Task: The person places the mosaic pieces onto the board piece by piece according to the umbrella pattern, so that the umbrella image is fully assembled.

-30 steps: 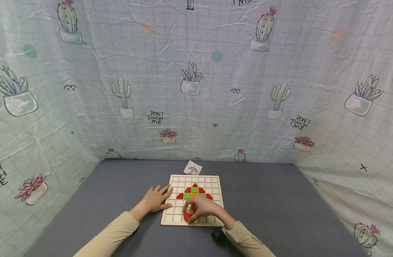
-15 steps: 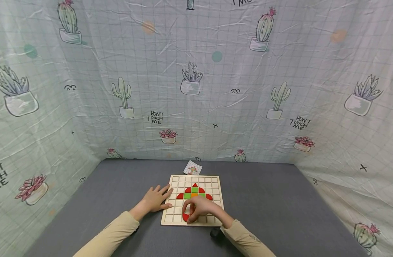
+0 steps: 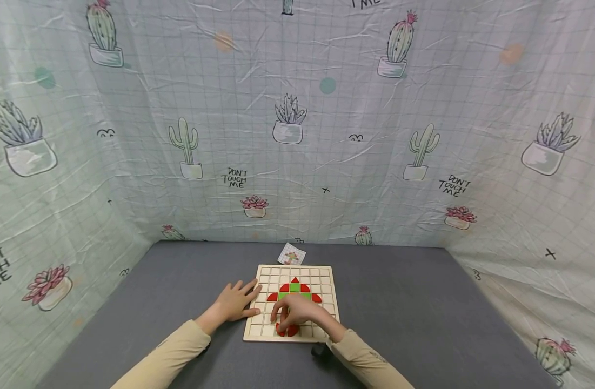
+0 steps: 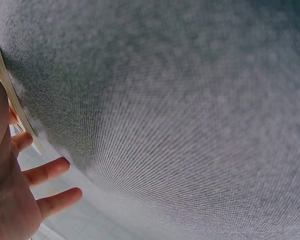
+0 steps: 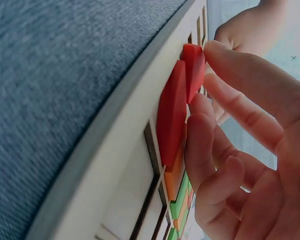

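A wooden grid board [image 3: 321, 334] lies on the grey table, bearing red, green and orange tiles in a tree-like pattern. Its left edge is touched by my left hand [image 3: 235, 301], fingers spread; in the left wrist view the fingers stretch past the board's edge [image 4: 13, 97]. Low over the board, my right hand [image 3: 297, 309] has thumb and index finger at a red quarter-circle tile [image 5: 194, 70] near the front edge. Another red tile [image 5: 172, 117] sits beside it. In the head view the right hand hides the pattern's middle.
A small white card [image 3: 291, 254] printed with a similar tile pattern lies just beyond the board. Something black [image 3: 320, 351] shows under the right wrist. Curtain [image 3: 326, 162] with cactus prints surrounds the table at the back and sides.
My right hand has shifted slightly left, and the red tile at its fingertips has moved a little left. A second red tile now shows beneath it. My left hand has stayed put.
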Available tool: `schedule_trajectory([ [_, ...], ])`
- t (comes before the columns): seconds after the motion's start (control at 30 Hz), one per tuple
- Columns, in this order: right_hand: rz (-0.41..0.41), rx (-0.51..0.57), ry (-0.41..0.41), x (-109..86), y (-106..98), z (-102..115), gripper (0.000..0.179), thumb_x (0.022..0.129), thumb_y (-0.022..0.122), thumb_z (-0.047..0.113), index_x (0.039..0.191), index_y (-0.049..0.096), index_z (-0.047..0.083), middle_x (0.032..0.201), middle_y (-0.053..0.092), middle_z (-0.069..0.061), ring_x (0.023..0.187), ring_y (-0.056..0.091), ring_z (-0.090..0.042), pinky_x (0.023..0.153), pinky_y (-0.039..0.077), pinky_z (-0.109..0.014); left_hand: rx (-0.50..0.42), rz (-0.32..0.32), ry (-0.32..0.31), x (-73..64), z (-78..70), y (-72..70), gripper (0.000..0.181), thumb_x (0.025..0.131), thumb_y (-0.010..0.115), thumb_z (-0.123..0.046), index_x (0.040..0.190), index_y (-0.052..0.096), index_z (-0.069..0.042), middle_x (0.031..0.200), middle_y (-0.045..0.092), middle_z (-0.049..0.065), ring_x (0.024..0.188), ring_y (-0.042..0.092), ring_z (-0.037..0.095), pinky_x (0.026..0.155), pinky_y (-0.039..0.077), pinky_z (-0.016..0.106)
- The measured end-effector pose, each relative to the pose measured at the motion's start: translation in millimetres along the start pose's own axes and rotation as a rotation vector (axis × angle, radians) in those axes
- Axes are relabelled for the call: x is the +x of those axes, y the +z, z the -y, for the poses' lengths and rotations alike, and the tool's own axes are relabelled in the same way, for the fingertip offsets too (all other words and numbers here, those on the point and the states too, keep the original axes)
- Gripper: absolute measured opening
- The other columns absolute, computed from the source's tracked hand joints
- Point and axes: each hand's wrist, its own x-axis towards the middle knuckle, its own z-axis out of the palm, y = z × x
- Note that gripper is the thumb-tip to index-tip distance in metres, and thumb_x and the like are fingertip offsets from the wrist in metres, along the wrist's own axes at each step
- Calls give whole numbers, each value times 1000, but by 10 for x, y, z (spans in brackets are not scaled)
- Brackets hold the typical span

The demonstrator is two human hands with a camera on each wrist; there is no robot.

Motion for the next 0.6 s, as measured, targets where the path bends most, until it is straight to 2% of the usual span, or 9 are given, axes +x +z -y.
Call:
schedule_trajectory([
  [0.33, -24, -28, -6, 26, 23, -12, 11, 67, 78, 10, 73, 68, 12, 58, 58, 4, 51, 48, 3, 50, 40, -14, -1, -13, 2, 0, 3, 11, 63, 86, 47, -51, 134, 41, -12, 138, 41, 10, 118, 43, 36, 90, 38, 54],
  [0.6, -6, 29, -22, -5, -14, -8, 12, 68, 76, 6, 77, 69, 8, 65, 63, -1, 55, 51, 0, 52, 43, -15, 14, -3, -2, 3, 8, 21, 63, 86, 46, -52, 135, 41, -13, 139, 40, 9, 118, 44, 35, 89, 38, 53],
])
